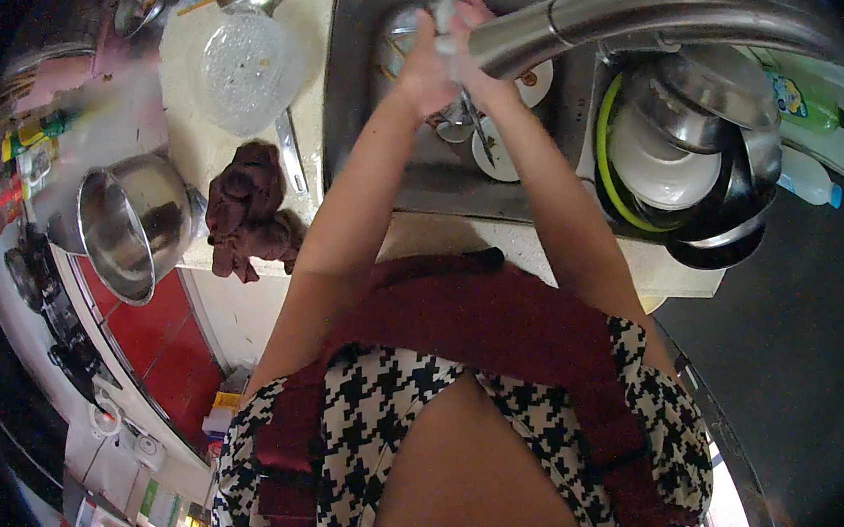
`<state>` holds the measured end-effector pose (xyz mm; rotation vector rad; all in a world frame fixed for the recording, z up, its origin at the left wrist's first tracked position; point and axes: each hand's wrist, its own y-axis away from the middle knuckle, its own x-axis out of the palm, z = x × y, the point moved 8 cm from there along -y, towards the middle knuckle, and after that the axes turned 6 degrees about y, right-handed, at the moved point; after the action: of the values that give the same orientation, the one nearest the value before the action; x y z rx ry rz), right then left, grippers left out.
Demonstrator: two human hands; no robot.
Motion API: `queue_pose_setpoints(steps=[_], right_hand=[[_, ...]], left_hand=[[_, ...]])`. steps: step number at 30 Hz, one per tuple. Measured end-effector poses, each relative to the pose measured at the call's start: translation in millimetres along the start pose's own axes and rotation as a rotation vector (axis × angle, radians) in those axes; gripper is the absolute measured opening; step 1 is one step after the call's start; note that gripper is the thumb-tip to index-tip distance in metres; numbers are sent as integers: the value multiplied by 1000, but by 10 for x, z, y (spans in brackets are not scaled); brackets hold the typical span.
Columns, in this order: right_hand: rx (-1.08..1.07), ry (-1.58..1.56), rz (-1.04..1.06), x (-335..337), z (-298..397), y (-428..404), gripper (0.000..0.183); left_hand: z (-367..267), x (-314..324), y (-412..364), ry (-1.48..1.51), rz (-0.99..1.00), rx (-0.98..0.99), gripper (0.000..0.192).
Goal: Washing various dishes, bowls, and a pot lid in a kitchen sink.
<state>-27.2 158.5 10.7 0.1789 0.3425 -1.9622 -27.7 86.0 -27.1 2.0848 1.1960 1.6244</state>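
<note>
Both my hands are close together over the stainless steel sink, palms facing, beside the faucet's end. My left hand and my right hand press on a pale, blurred thing between them; whether it is a sponge, a cloth or foam is unclear. Below the wrists a thin dark utensil shows; its upper end is hidden, so I cannot tell if it is held. Under my hands lie a white dish, another white dish with brown bits, and a metal ladle or spoon.
The thick faucet arches in from the right. Stacked bowls and pans stand right of the sink, near a green bottle. On the left counter are a wet translucent bowl, a knife, a brown cloth and a steel pot.
</note>
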Motion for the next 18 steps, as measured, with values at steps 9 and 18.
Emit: queue_pose_setpoints(steps=[9, 18], right_hand=[[47, 177, 61, -142, 166, 447, 33], [407, 288, 40, -447, -68, 700, 65]], left_hand=[[24, 117, -137, 242, 176, 7, 65], [-29, 340, -49, 130, 92, 223, 45]])
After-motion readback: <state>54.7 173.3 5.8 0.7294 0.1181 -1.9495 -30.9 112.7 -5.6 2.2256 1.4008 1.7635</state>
